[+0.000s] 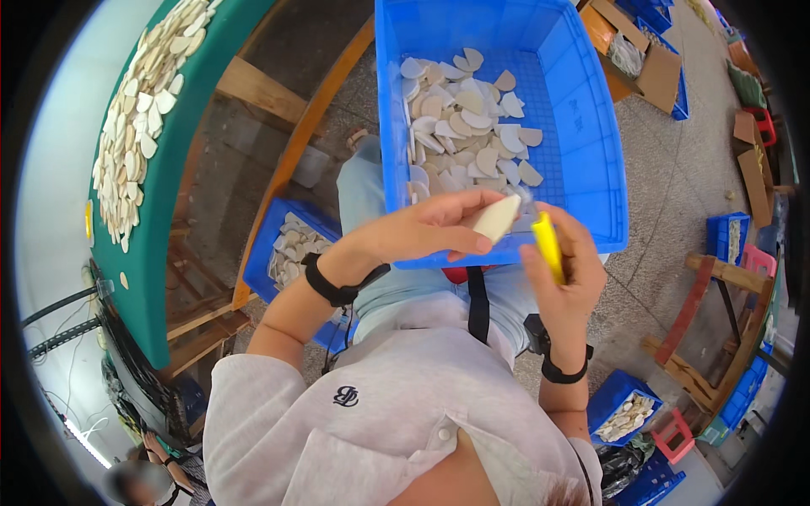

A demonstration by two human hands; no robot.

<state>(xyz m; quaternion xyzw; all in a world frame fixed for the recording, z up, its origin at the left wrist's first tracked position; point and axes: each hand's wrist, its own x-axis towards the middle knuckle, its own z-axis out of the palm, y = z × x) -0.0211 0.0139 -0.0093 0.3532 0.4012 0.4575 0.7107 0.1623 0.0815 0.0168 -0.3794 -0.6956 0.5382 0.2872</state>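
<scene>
At ten o'clock we have a green-topped table (148,312); at twelve, a blue plastic crate (582,122). By its six-o'clock rim, our right hand (575,274) has fingers clamped on a yellow handle (548,247), our left hand (413,234) on a flat cream piece (499,219).

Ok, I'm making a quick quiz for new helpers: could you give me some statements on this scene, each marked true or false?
1. The left hand holds a pale piece. True.
2. The slim yellow object is in the left hand. False: the right hand holds it.
3. Both wrists wear dark bands. True.
4. The large blue crate is bare inside. False: many half-round pieces lie in it.
</scene>
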